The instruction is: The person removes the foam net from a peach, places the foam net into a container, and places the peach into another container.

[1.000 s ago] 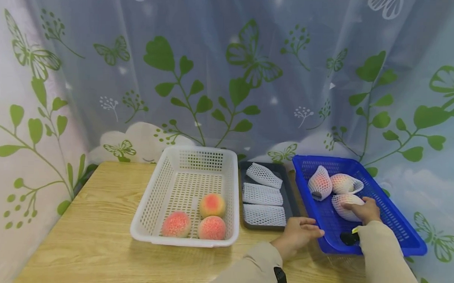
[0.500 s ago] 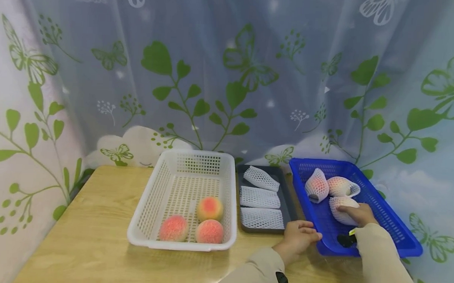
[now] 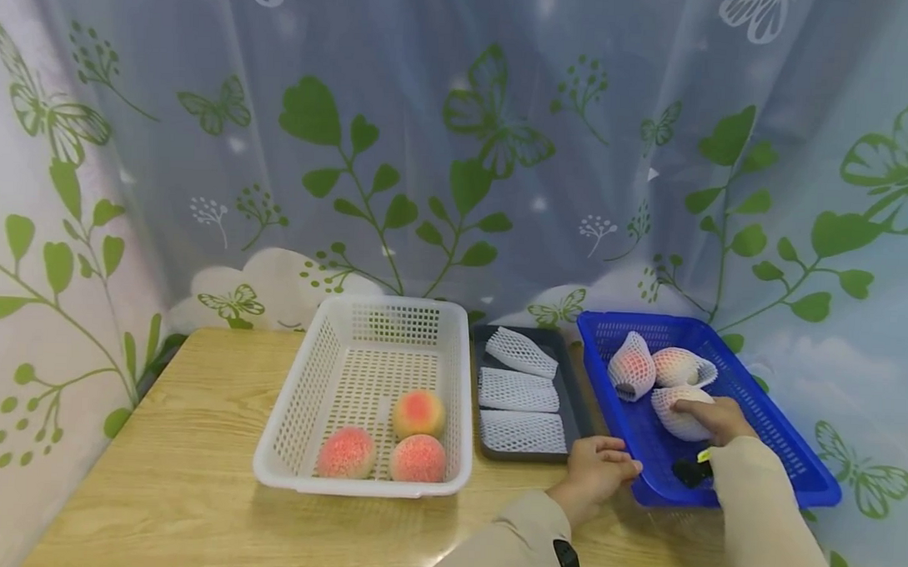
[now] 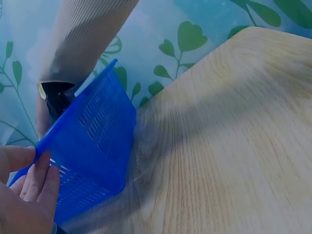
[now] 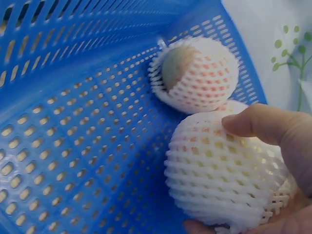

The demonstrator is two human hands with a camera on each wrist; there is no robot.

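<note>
My right hand [image 3: 722, 420] grips a peach in a white foam net [image 5: 222, 170] inside the blue basket [image 3: 789, 445], thumb on one side and fingertips showing at the other. Two more netted peaches lie just beyond it, one [image 3: 632, 369] with its net drawn to a point, the other [image 3: 676, 367] on its side. With thumb and fingers on either side, my left hand [image 3: 596, 474] pinches the basket's near left rim, as the left wrist view shows [image 4: 31, 187].
Left of the basket is a dark grey tray [image 3: 581, 405] bearing three flat foam nets [image 3: 522, 432]. A white basket [image 3: 292, 411] further left holds three bare peaches [image 3: 418, 458]. All stand on a wooden table [image 3: 171, 440] before a patterned curtain [image 3: 400, 106].
My right hand and the netted peach have shifted slightly left and up within the blue basket, closer to the other two. The left hand stays at the rim. The head view has shifted a little.
</note>
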